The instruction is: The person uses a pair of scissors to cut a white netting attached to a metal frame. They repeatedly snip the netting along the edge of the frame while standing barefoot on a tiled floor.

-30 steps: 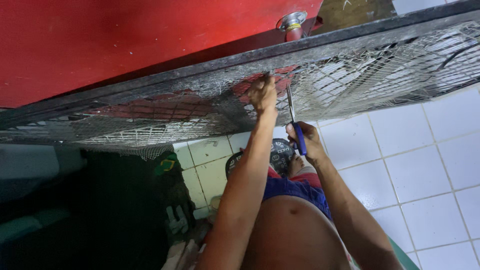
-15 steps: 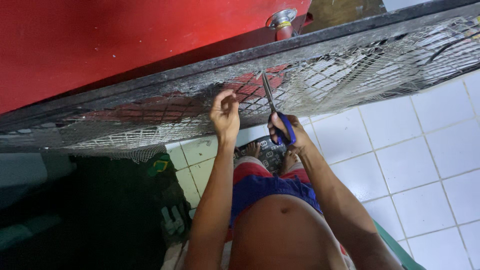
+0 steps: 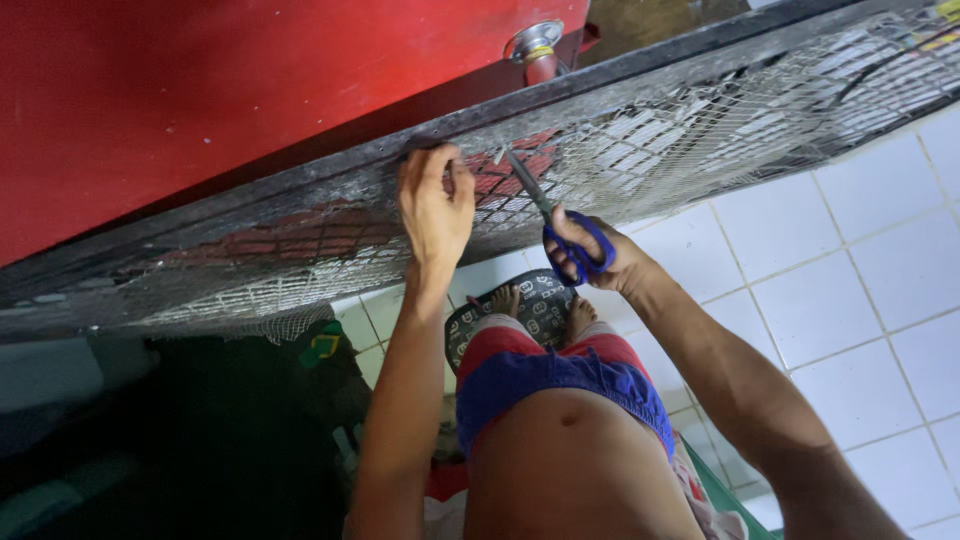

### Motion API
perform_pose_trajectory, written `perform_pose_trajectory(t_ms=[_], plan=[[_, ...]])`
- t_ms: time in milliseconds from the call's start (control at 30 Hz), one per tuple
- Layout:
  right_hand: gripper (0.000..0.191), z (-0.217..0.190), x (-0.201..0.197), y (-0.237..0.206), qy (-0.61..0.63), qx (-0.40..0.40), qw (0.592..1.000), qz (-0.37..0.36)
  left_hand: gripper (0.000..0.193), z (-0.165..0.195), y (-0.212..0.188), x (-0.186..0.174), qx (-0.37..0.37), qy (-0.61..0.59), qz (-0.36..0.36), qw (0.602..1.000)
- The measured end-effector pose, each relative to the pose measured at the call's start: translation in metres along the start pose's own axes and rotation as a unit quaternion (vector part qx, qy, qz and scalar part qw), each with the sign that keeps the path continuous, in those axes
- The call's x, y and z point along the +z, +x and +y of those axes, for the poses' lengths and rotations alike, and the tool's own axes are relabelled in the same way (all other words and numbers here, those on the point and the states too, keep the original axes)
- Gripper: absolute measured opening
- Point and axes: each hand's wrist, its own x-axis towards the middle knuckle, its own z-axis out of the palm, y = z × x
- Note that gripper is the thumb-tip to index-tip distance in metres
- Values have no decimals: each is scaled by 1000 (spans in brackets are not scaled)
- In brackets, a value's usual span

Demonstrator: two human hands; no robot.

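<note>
Scissors (image 3: 560, 225): one; mesh panel (image 3: 700, 140): one.

A home interior: white tiled floor (image 3: 830, 300), red door (image 3: 200, 100) with round knob (image 3: 535, 45), patterned mat (image 3: 540, 310) underfoot.

We see our left hand (image 3: 436, 205) lower and further left on the grey wire mesh panel (image 3: 700, 130) than a second ago, its fingers now curled over the dark frame edge. Our right hand (image 3: 590, 250) sits lower too, and the blue-handled metal scissors (image 3: 552, 218) now tilt up-left, blades against the mesh, where before they stood nearly upright. The bare feet on the patterned mat (image 3: 540, 305) show more fully.
</note>
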Motion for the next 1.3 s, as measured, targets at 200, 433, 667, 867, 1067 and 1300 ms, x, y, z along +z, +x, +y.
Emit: perform_pose_trajectory(t_ms=[200, 433, 667, 867, 1067, 1300], plan=[[57, 34, 37, 7, 163, 17, 986, -37, 18, -2, 0, -4, 5, -28, -19, 999], [60, 36, 43, 10, 174, 18, 984, -47, 25, -1, 0, -5, -15, -20, -44, 999], [54, 33, 37, 1, 146, -7, 989, -9, 35, -8, 3, -13, -31, -63, -78, 994], [47, 55, 44, 12, -44, -89, 993, 69, 35, -15, 6, -45, -25, -140, -109, 984], [42, 83, 71, 15, -117, -57, 991, 14, 28, -32, 5, -87, -94, -124, -63, 986], [46, 53, 87, 43, -127, -91, 987, 38, 26, -39, 0, -86, -86, -114, -55, 988]])
